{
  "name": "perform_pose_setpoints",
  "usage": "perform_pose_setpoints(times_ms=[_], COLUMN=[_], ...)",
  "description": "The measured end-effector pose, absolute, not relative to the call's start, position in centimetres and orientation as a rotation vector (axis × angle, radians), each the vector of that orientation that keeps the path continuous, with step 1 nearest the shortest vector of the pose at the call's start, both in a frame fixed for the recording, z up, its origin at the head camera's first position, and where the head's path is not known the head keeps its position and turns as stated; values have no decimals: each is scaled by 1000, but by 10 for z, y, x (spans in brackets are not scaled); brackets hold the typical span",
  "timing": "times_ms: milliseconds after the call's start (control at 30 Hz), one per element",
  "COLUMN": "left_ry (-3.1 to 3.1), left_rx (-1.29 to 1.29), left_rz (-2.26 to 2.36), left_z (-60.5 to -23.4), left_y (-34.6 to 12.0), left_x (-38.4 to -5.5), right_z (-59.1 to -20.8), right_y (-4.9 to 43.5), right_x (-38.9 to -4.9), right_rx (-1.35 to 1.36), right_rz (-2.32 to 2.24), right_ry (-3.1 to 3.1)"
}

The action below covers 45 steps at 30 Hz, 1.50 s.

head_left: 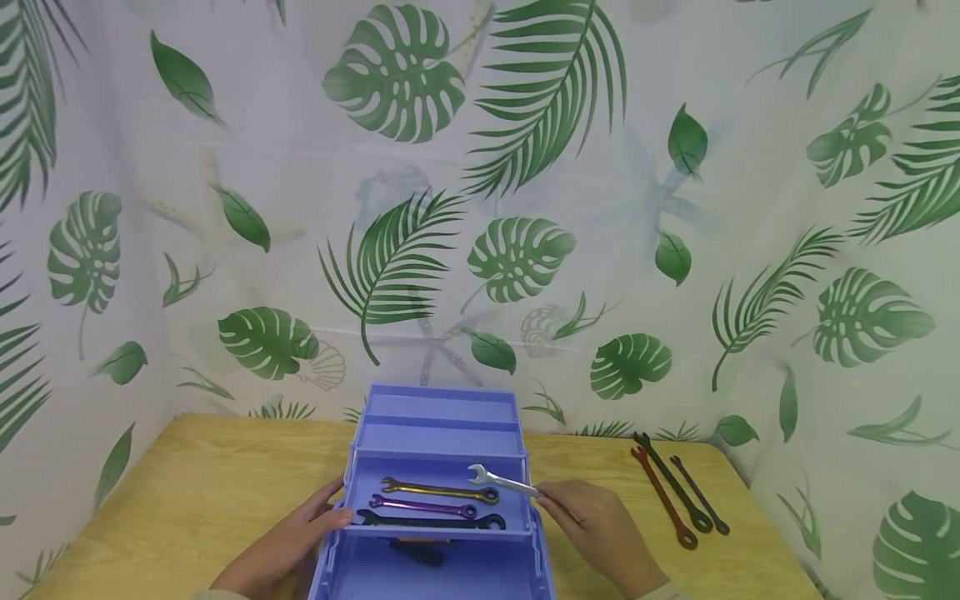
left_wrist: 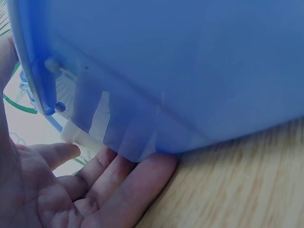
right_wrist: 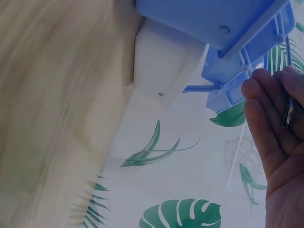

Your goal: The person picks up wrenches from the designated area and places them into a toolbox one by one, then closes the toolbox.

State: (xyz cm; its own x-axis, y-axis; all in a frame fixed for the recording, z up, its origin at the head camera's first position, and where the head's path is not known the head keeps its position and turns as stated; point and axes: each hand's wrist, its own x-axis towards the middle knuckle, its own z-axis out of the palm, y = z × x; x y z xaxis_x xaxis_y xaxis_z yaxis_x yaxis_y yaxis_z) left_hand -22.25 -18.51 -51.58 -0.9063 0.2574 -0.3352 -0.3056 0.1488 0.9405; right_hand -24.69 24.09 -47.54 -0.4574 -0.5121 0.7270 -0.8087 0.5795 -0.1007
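Observation:
An opened blue toolbox (head_left: 435,443) with stepped trays stands at the table's front. My left hand (head_left: 288,533) holds its left side, the thumb at the tray's edge; in the left wrist view, fingers (left_wrist: 142,185) touch the outer wall near the tabletop. My right hand (head_left: 596,525) pinches a silver combination wrench (head_left: 504,482) by one end, its open end over the tray. The pinched end is mostly hidden by the fingers. A gold wrench (head_left: 438,490), a purple wrench (head_left: 420,505) and a black wrench (head_left: 427,522) lie side by side in that tray.
On the table at the right lie a red wrench (head_left: 663,496), a long black wrench (head_left: 675,483) and a smaller dark wrench (head_left: 701,496). A dark-handled tool (head_left: 417,552) lies partly hidden in the box's lower compartment. Leaf-printed cloth (head_left: 570,375) hangs behind the wooden table (head_left: 202,475).

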Motion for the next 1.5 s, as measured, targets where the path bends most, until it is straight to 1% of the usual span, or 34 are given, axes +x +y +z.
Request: perform_pose_setpoints(times_ms=[233, 367, 833, 1000, 1500], left_ry=[2050, 2099, 2148, 2149, 2079], left_rx=[-1, -11, -21, 15, 84], left_rz=[1808, 1795, 1772, 1770, 1830], left_z=[-515, -514, -516, -517, -518], left_y=[-183, -181, -183, -184, -186], left_x=[-223, -222, -221, -221, -221], right_z=[-472, -465, -421, -419, -421], right_y=[234, 224, 168, 158, 131], right_x=[-241, -239, -240, -242, -252], right_rx=[1045, 1086, 1217, 1224, 1205], right_rz=[530, 511, 145, 40, -60], right_ry=[-2149, -2158, -2349, -2346, -2489])
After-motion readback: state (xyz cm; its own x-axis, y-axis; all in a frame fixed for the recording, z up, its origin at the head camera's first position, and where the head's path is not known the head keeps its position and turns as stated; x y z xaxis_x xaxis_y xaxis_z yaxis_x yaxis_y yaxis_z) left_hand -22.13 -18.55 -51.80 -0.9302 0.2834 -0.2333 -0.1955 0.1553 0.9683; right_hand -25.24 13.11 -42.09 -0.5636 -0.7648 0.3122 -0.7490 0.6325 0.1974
